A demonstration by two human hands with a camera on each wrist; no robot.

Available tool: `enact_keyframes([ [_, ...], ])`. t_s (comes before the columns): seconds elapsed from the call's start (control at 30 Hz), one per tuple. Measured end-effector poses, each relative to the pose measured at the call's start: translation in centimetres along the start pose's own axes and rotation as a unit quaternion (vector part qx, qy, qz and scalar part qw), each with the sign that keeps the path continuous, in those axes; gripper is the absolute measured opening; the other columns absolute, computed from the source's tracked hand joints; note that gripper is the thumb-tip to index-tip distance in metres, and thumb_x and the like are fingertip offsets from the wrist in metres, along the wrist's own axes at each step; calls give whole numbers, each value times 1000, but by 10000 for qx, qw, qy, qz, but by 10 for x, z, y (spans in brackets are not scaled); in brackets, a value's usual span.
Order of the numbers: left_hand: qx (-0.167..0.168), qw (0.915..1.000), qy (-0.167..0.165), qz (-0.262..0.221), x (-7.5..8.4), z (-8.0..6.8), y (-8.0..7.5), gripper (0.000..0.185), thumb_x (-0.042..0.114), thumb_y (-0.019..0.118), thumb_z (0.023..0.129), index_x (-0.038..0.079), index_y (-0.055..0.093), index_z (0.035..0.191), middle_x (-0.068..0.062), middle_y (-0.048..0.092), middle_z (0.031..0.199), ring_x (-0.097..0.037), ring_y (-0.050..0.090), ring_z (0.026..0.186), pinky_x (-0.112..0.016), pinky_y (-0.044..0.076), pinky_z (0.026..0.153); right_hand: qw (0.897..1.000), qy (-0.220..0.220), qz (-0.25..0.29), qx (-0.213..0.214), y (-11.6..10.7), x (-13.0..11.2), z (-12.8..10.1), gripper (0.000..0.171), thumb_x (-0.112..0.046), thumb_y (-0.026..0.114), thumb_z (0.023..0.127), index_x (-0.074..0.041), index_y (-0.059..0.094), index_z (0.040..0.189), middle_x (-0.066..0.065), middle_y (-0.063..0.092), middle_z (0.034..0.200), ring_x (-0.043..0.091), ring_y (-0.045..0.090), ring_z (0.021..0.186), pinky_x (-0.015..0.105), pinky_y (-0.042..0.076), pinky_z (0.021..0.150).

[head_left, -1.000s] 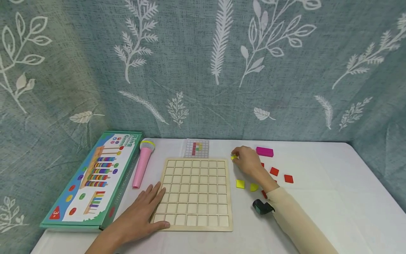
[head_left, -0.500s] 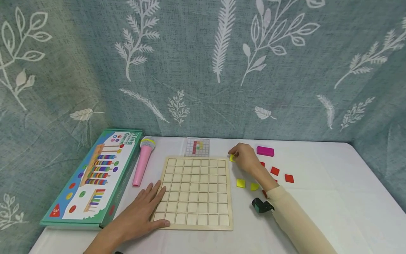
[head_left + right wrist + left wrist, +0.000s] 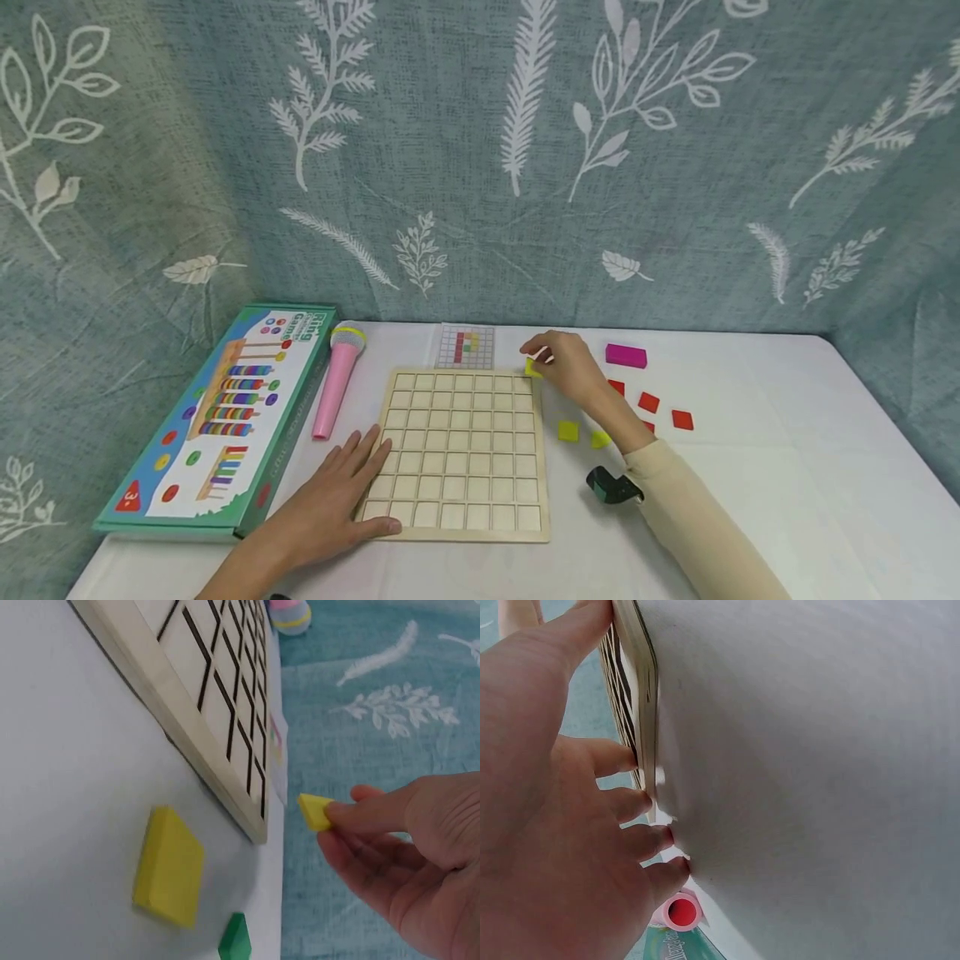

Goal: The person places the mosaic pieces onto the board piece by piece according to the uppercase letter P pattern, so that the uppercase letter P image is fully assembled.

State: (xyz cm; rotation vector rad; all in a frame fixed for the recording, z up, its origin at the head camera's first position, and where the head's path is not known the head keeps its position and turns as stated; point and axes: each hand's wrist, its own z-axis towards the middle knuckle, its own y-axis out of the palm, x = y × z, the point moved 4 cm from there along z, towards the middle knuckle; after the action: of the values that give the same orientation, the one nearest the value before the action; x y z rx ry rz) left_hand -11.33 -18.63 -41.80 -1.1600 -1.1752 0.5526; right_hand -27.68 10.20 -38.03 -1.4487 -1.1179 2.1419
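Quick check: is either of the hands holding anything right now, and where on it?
The right hand pinches a small yellow tile by one edge, between the fingertips. The left hand holds nothing; it rests flat on the wooden grid board.

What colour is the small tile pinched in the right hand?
Yellow. The tile pinched by the right hand shows best in the right wrist view.

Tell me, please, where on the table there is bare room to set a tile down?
Bare cloth lies right of the red tiles toward the table edge, and along the front. It is crowded between the wooden grid board and pink block.
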Motion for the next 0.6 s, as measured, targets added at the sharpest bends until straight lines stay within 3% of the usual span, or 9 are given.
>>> enact_keyframes([
  [0.27,39,10000,-16,-9,0,0,1,99,63,65,82,-1,34,150,-22,22,159,-47,20,143,-61,21,113,9982,-385,84,-459,24,-14,0,17,6,68,87,1,73,103,11,72,102,22,68,88,27,57,76],
  [0.6,35,9999,-54,-97,1,0,1,99,64,64,82,-1,34,150,-22,21,159,-47,19,144,-61,20,113,9935,-752,508,-682,44,-25,1,17,8,68,87,3,72,103,13,72,102,22,68,89,26,57,78],
])
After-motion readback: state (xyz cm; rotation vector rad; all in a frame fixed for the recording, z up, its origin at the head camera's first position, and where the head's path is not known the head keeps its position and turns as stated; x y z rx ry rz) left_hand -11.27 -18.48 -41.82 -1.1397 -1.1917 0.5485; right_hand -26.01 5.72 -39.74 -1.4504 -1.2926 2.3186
